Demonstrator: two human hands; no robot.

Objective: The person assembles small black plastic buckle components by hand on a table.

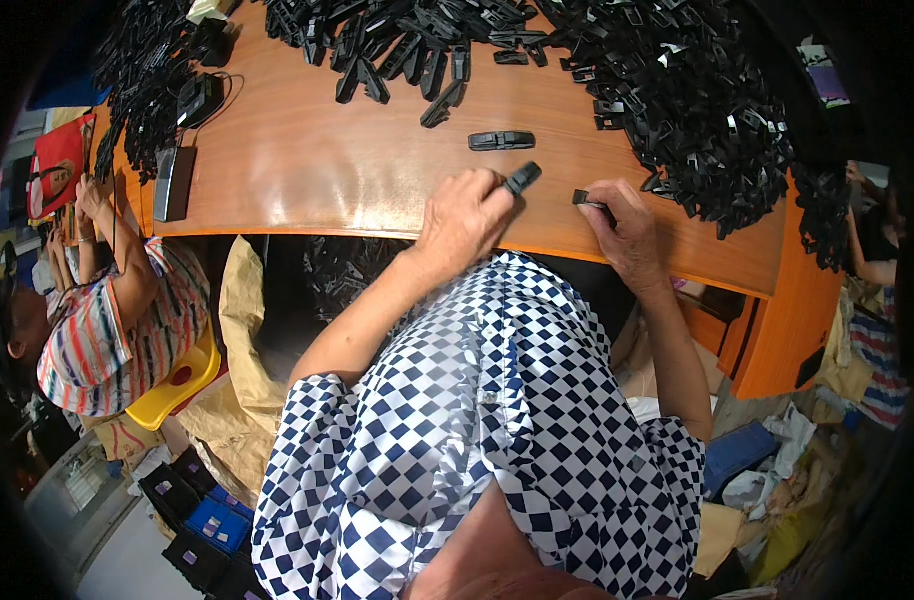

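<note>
Near the front edge of the wooden table, my left hand is closed on a black plastic clip, which sticks out past the thumb and fingertips. A short way to the right, my right hand pinches a small black plastic piece; its far end is hidden by the fingers. The two held parts are apart. Just beyond my left hand, another long black clip lies flat on the tabletop by itself.
Long black clips are heaped at the far middle. A large mound of small black parts covers the right side. Dark strips and a dark box lie at left. A person in a striped shirt sits there.
</note>
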